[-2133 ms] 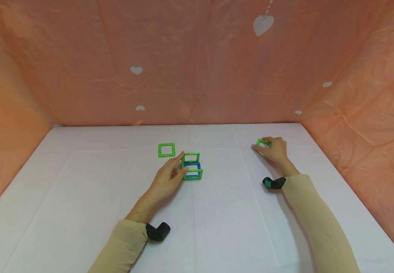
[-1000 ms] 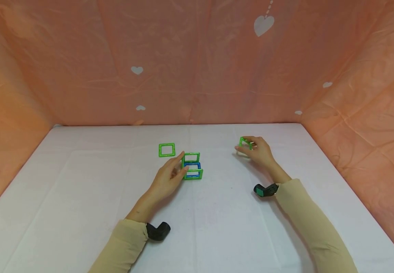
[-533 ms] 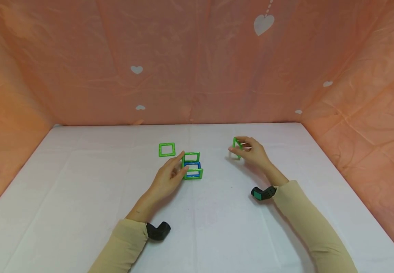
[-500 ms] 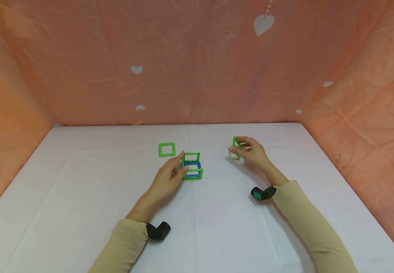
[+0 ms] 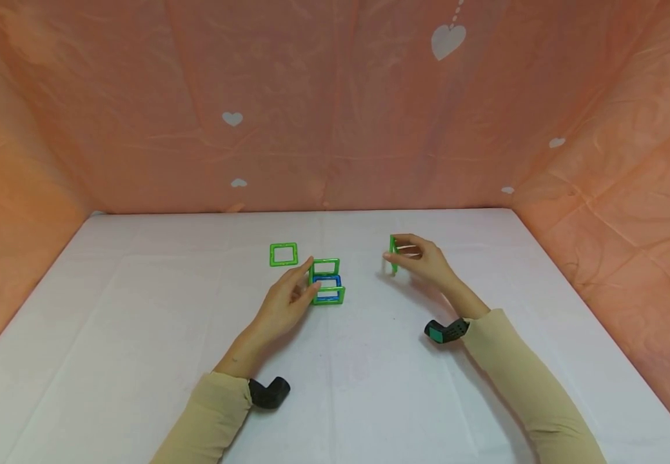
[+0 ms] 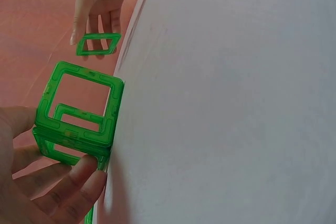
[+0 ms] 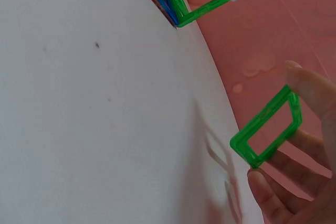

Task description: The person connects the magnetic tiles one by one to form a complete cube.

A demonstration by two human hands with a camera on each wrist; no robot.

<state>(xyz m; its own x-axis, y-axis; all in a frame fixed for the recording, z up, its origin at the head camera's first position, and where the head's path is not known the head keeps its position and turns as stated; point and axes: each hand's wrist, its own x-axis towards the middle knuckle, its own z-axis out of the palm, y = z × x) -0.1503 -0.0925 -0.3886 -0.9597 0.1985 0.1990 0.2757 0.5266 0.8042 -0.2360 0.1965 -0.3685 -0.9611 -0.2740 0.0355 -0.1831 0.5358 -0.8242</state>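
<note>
My left hand (image 5: 281,306) holds the left side of a small box-like build of green and blue square magnetic tiles (image 5: 330,289) on the table. Its right side stands open in the head view, and my fingers cover part of the left side. Up in the air to the right, my right hand (image 5: 427,261) pinches one green square magnetic tile (image 7: 262,116) by its edges between thumb and fingers. That tile is upright and seen nearly edge-on from the head, apart from the build. Another green square tile (image 5: 273,255) lies flat behind the left hand.
A white cloth covers the table (image 5: 137,335). Orange sheeting with pale hearts (image 5: 335,129) rises behind the table and along both sides. A black wrist device (image 5: 269,393) sits at the left cuff, and another black device (image 5: 447,331) at the right.
My right hand has lifted its green tile from the far right, carried it left toward the build and turned it upright, edge-on to the head view. The left hand and build have stayed put.
</note>
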